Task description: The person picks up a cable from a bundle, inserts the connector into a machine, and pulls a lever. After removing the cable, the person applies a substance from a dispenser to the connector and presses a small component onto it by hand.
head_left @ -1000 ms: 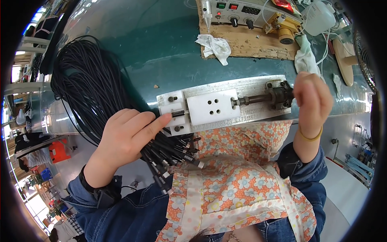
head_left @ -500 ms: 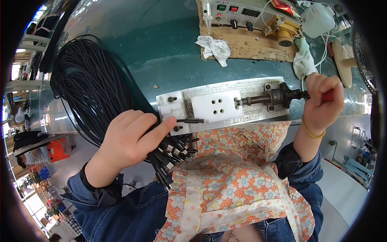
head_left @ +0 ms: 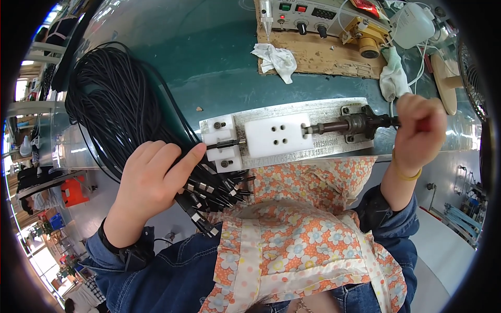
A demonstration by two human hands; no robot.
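My left hand [head_left: 156,177] pinches a black cable by its plug end [head_left: 227,144], which lies in the slot of a small white block [head_left: 215,136]. The plug's tip points at a larger white block [head_left: 263,136] with several holes. Both blocks sit on a metal base plate [head_left: 323,110]. A push-rod toggle clamp [head_left: 357,125] is mounted at the plate's right end, its rod reaching the larger block. My right hand [head_left: 420,128] is closed around the clamp's red handle, mostly hidden by the fingers. Several cable connectors [head_left: 206,195] hang below my left hand.
A large coil of black cable [head_left: 115,99] lies on the green table [head_left: 209,62] at left. Farther back are a white cloth [head_left: 276,61], a control box [head_left: 313,21] on cardboard [head_left: 334,57], a glove [head_left: 392,78] and a plastic bottle [head_left: 413,26]. A fan [head_left: 469,78] stands far right.
My left hand has moved left and slightly away from me, bringing the plug from in front of the small white block into its slot. My right hand stays on the handle.
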